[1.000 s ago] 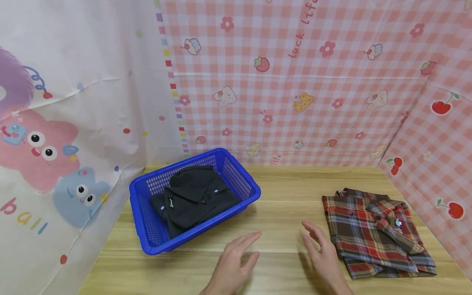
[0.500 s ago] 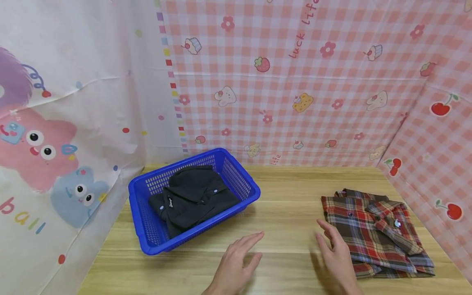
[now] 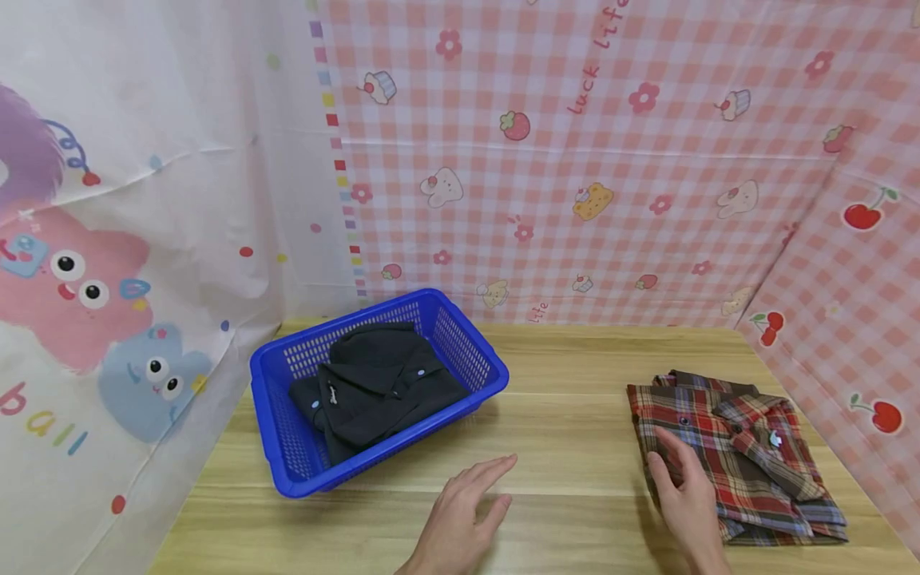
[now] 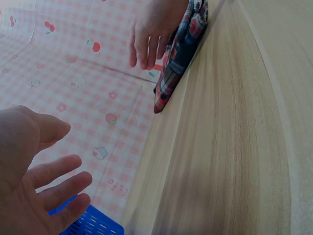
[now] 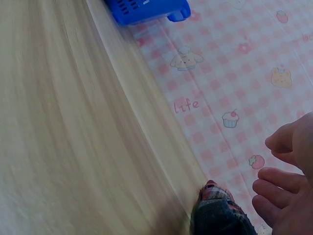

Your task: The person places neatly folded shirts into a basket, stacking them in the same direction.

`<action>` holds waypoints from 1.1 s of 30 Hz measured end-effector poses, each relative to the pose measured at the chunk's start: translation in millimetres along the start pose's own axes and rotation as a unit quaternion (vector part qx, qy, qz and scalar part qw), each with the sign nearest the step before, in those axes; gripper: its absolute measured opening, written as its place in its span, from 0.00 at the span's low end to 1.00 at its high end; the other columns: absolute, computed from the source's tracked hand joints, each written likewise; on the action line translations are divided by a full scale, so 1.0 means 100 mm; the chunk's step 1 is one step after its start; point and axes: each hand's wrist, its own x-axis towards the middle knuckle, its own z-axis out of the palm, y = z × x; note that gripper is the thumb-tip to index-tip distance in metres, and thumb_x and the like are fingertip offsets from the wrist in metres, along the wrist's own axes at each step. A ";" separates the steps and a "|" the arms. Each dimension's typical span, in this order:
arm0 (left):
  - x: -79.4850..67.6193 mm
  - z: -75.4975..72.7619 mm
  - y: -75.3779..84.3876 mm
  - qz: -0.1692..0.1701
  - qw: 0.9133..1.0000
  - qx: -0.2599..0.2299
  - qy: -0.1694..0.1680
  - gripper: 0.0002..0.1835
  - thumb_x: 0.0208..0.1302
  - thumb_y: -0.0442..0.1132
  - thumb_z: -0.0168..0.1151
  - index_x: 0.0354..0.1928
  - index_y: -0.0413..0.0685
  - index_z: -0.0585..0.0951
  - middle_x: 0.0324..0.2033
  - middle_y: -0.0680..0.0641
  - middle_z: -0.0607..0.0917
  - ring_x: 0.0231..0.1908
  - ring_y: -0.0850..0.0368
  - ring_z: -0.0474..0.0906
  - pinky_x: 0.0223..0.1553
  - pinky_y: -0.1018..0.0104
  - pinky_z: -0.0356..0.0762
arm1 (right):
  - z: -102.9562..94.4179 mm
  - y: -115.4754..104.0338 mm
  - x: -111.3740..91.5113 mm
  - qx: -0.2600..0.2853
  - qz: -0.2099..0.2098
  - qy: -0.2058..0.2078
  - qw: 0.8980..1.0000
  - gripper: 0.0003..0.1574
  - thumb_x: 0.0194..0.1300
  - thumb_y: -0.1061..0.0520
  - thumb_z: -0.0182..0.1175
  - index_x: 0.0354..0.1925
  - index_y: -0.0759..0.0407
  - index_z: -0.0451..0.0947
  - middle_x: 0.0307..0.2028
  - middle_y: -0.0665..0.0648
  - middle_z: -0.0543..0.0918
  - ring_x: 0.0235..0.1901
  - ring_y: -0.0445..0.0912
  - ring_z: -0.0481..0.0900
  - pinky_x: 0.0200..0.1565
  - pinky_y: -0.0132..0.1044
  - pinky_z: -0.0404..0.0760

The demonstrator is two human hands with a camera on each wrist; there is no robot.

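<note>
At the table's right side lies a folded plaid shirt (image 3: 747, 455) in red, brown and blue. My right hand (image 3: 686, 495) hovers over its left part, fingers relaxed and holding nothing. In the right wrist view, the same hand (image 5: 288, 181) shows beside the dark edge of the shirt (image 5: 220, 215). My left hand (image 3: 460, 515) hangs above the table near the front middle, fingers loosely extended, nothing in them. To its upper left stands a blue plastic basket (image 3: 496, 375), and a folded black shirt (image 3: 388, 383) with pale buttons lies inside it.
The wood-grain table (image 3: 561, 415) carries the basket on the left and the plaid shirt on the right. A pink checked cloth (image 3: 546, 184) hangs behind and along the right; a white printed sheet (image 3: 208, 200) hangs at the left.
My right hand has moved to the right, from beside the plaid shirt to over its left part. The left hand has barely shifted to the right. Basket and shirts stay put.
</note>
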 end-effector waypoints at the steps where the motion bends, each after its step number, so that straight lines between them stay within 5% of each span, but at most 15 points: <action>1: 0.00 0.00 0.00 -0.004 1.000 -0.002 -0.002 0.24 0.74 0.40 0.62 0.70 0.59 0.77 0.64 0.54 0.82 0.63 0.53 0.79 0.59 0.45 0.78 | -0.01 0.01 0.00 -0.003 -0.001 0.001 1.000 0.29 0.82 0.54 0.52 0.74 0.62 0.65 0.70 0.70 0.69 0.68 0.69 0.67 0.42 0.08 0.63; 3: 0.00 0.00 0.00 -0.008 1.000 -0.005 -0.004 0.25 0.73 0.40 0.63 0.70 0.59 0.77 0.64 0.54 0.82 0.63 0.53 0.79 0.59 0.45 0.78 | -0.03 0.03 0.02 -0.009 0.001 0.005 1.000 0.30 0.82 0.53 0.51 0.74 0.62 0.65 0.70 0.70 0.69 0.68 0.69 0.67 0.45 0.12 0.68; 6: 0.01 0.00 0.01 -0.008 1.000 -0.006 -0.004 0.25 0.73 0.39 0.64 0.70 0.58 0.77 0.64 0.54 0.82 0.63 0.53 0.79 0.58 0.45 0.78 | -0.06 0.06 0.03 -0.020 0.010 0.010 1.000 0.30 0.82 0.52 0.51 0.74 0.63 0.65 0.71 0.71 0.68 0.69 0.69 0.66 0.57 0.36 0.77; 9: 0.01 -0.01 0.02 -0.007 1.000 -0.006 -0.003 0.25 0.73 0.39 0.64 0.70 0.57 0.78 0.64 0.54 0.82 0.62 0.52 0.79 0.58 0.45 0.79 | -0.10 0.09 0.06 -0.020 0.022 0.015 0.999 0.31 0.82 0.52 0.51 0.75 0.63 0.63 0.72 0.72 0.66 0.70 0.71 0.62 0.62 0.66 0.68; 10: 0.01 -0.01 0.02 -0.008 1.000 -0.007 -0.004 0.25 0.73 0.39 0.64 0.70 0.57 0.78 0.64 0.53 0.82 0.62 0.52 0.79 0.57 0.45 0.79 | -0.11 0.11 0.07 -0.019 0.026 0.018 0.999 0.31 0.82 0.52 0.51 0.75 0.64 0.62 0.72 0.73 0.65 0.70 0.72 0.61 0.63 0.69 0.66; 24: 0.01 0.00 0.01 0.007 1.000 0.002 0.008 0.24 0.73 0.40 0.63 0.69 0.57 0.78 0.64 0.53 0.82 0.62 0.52 0.79 0.58 0.46 0.79 | -0.23 0.25 0.17 -0.070 0.053 0.012 0.996 0.40 0.78 0.55 0.56 0.75 0.75 0.54 0.74 0.82 0.53 0.73 0.76 0.50 0.68 0.75 0.52; 33: 0.00 0.01 0.02 -0.018 1.000 -0.005 -0.018 0.26 0.73 0.40 0.62 0.71 0.61 0.76 0.64 0.53 0.81 0.63 0.52 0.78 0.60 0.46 0.78 | -0.26 0.36 0.21 -0.168 0.149 0.007 0.974 0.53 0.72 0.49 0.62 0.77 0.76 0.47 0.74 0.82 0.48 0.75 0.75 0.41 0.75 0.69 0.28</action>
